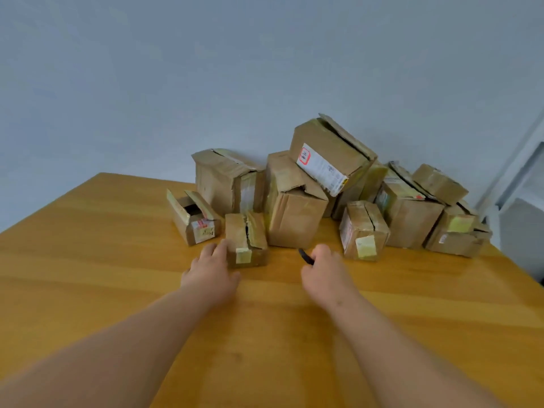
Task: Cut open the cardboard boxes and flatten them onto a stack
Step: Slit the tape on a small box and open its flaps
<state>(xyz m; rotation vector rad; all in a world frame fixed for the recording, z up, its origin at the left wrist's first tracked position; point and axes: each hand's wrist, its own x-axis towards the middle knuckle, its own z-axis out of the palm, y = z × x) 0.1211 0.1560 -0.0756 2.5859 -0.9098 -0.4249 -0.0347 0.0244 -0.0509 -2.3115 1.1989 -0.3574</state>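
Box [245, 240] sm brown, taped, top seam split

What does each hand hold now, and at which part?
The right hand grips a dark tool, probably by its handle; only one end shows. The left hand holds nothing; its fingers touch the small box at its left side.

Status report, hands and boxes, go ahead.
Left hand touching small box. Right hand gripping dark cutter. Box pile uncut, close behind.
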